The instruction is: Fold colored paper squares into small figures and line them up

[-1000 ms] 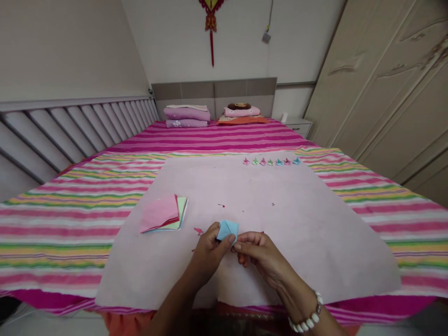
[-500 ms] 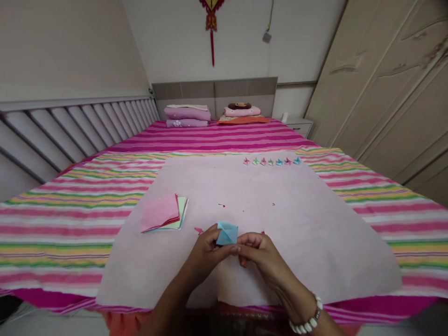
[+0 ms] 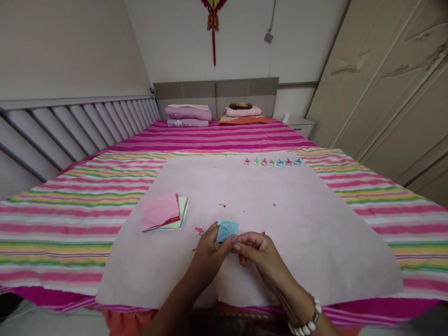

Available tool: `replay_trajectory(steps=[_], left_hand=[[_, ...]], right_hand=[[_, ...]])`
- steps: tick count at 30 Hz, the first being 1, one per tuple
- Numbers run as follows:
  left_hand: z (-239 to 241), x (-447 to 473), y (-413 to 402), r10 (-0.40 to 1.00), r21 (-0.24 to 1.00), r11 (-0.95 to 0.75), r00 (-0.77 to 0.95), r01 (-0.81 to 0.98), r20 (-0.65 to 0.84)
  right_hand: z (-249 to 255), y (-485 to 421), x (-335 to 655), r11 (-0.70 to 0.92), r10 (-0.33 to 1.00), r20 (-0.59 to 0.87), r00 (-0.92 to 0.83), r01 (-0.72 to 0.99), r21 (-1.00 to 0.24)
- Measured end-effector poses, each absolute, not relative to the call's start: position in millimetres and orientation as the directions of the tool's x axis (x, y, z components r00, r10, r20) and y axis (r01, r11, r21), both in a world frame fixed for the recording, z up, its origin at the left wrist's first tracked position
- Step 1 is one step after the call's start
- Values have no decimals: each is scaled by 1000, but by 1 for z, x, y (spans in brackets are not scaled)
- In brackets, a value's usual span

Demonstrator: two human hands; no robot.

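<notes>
Toward the mat's (image 3: 315, 252) near edge I'm clamping the blue paper (image 3: 227, 230) in the left hand (image 3: 208, 252), probably for steadiness; the right hand (image 3: 258, 248) is touching its near right corner, gripping or not I can't tell. The paper stack (image 3: 160, 213) is lying by the left edge, seemingly for reach.

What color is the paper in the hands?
The folded paper is light blue, seen best in the head view.

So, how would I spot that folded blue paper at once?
Find the pale sheet on the striped bedspread. Over its near half, the left hand holds the folded blue paper. It alone is held, unlike the paper stack and origami row.
</notes>
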State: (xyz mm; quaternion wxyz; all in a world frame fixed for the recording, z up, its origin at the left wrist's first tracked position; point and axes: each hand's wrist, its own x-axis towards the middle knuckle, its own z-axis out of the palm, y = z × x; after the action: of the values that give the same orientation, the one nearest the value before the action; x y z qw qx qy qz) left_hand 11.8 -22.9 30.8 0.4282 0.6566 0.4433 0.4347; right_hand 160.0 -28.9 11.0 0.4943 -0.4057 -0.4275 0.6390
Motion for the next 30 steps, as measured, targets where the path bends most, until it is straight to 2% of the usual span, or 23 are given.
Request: replay_trajectory(steps=[6, 16, 23, 30], left_hand=[[29, 10, -21, 967, 986, -143, 223, 85, 121], [31, 15, -19, 982, 989, -128, 148, 79, 115], [35, 12, -21, 987, 995, -86, 142, 52, 78], [34, 17, -20, 991, 997, -69, 117, 38, 64]], right_hand=[[12, -29, 161, -114, 980, -71, -188, -227, -967], [12, -30, 159, -51, 989, -25, -144, -180, -982], [11, -32, 163, -101, 963, -25, -268, -273, -957], [11, -29, 159, -78, 982, -44, -182, -185, -980]])
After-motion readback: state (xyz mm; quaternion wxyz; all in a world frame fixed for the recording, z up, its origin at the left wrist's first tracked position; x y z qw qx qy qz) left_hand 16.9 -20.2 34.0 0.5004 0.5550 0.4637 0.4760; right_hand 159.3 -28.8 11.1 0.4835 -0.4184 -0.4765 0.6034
